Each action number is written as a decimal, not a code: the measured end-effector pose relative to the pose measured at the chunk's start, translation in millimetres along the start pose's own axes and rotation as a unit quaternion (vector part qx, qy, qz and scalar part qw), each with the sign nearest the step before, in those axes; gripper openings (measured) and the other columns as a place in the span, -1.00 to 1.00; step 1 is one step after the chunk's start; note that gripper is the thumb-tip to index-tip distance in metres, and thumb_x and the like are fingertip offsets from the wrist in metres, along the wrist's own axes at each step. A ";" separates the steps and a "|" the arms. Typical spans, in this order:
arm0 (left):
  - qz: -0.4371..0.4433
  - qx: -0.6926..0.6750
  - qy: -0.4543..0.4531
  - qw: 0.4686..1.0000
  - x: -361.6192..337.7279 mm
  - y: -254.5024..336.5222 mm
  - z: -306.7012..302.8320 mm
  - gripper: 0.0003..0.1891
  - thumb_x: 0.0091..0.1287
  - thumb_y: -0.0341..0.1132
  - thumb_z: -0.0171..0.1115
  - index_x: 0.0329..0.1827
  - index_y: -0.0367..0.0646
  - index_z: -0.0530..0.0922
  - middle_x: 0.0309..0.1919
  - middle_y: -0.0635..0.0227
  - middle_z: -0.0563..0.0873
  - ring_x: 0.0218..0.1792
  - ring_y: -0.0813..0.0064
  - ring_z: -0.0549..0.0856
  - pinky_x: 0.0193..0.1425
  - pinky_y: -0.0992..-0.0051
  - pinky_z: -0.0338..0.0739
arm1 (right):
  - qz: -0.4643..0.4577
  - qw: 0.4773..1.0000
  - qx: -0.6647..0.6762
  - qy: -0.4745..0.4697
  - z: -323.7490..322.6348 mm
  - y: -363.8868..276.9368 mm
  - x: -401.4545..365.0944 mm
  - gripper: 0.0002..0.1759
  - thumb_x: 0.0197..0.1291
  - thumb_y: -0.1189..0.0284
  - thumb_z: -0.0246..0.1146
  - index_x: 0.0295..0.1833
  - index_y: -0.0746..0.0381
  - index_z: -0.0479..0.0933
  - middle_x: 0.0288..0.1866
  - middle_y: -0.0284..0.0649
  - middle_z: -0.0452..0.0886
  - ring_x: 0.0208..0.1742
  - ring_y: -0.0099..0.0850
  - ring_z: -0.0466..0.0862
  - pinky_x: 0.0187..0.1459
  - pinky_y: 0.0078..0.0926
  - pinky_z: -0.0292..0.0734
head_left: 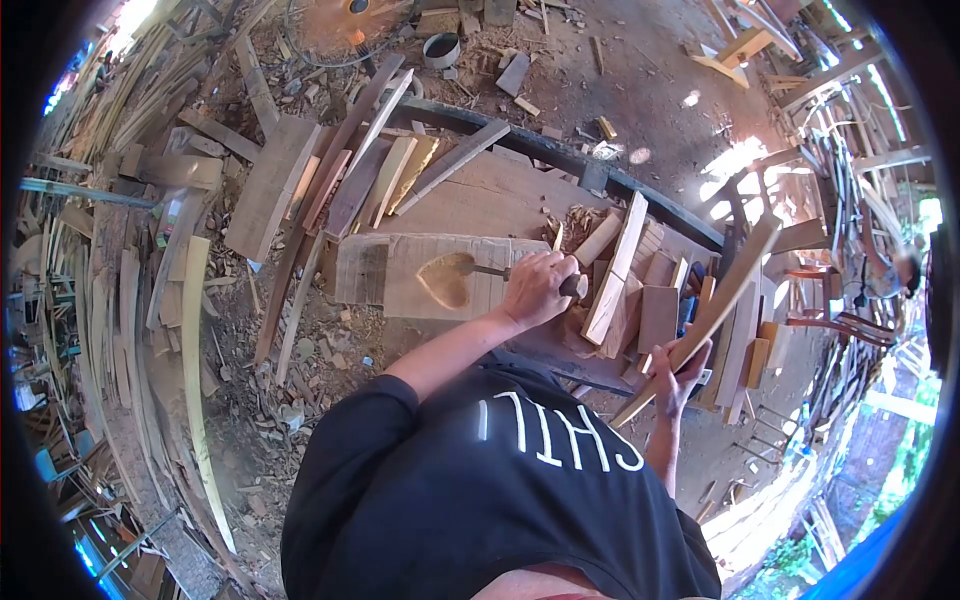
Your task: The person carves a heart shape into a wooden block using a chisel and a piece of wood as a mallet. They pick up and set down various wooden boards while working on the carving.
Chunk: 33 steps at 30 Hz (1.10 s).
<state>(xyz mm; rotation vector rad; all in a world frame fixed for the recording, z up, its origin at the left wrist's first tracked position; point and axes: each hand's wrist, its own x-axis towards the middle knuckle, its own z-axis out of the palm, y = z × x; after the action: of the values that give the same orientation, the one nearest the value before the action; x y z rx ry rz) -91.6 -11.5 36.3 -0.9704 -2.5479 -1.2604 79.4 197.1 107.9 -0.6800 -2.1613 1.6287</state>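
Note:
My left hand (540,288) is closed around the handle of a chisel (490,270); the butt of the handle sticks out past my fist. The tool's dark shaft points left, its tip at the edge of a heart-shaped hollow (445,281) cut into a pale wooden board (405,300). This board lies on a wide wooden bench (480,190). Off to the right, my right hand (682,372) grips a long wooden stick (725,300) near its lower end, and the stick slants up and away to the right.
Loose wood pieces (620,270) crowd the bench right of my left hand. Several planks (365,180) lie at its left end. Long strips (195,380) stand far left. A round container (441,50) and wood scraps lie on the ground ahead. Another person (885,265) is far right.

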 end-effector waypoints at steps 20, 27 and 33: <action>-0.009 0.019 0.019 1.000 1.1 -24.8 1.0 -0.78 0.06 -0.34 0.37 -0.25 -0.01 0.54 -0.41 0.33 0.62 -0.26 0.20 0.68 -0.10 0.23 0.50 | 0.055 0.939 -0.233 -0.246 30.1 14.5 -6.8 -0.44 -0.01 0.45 0.43 0.12 0.27 0.38 -0.20 -0.17 0.64 -0.18 -0.38 0.63 -0.13 -0.44 0.55; 0.003 0.004 0.042 0.999 7.6 -15.9 -1.4 -0.72 0.02 -0.34 0.43 -0.27 -0.01 0.48 -0.42 0.35 0.58 -0.30 0.24 0.65 -0.16 0.21 0.48 | 0.038 0.998 0.026 -0.034 11.5 -21.4 6.2 -0.41 0.02 0.61 0.38 0.20 0.16 0.36 -0.39 -0.39 0.44 -0.47 -0.67 0.49 -0.47 -0.71 0.43; 0.003 0.016 0.032 0.999 10.4 -15.7 -3.9 -0.67 -0.02 -0.35 0.44 -0.21 -0.01 0.49 -0.41 0.36 0.59 -0.31 0.23 0.64 -0.18 0.21 0.46 | 0.030 0.997 0.025 -0.069 21.9 -11.8 4.5 -0.42 0.01 0.61 0.33 0.19 0.14 0.36 -0.36 -0.35 0.46 -0.44 -0.59 0.53 -0.41 -0.67 0.47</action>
<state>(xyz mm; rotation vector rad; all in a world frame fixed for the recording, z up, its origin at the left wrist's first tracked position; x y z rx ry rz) -109.8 -16.3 32.5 -0.9148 -2.5073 -1.2238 61.9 179.7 113.1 -0.6415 -2.2052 1.8045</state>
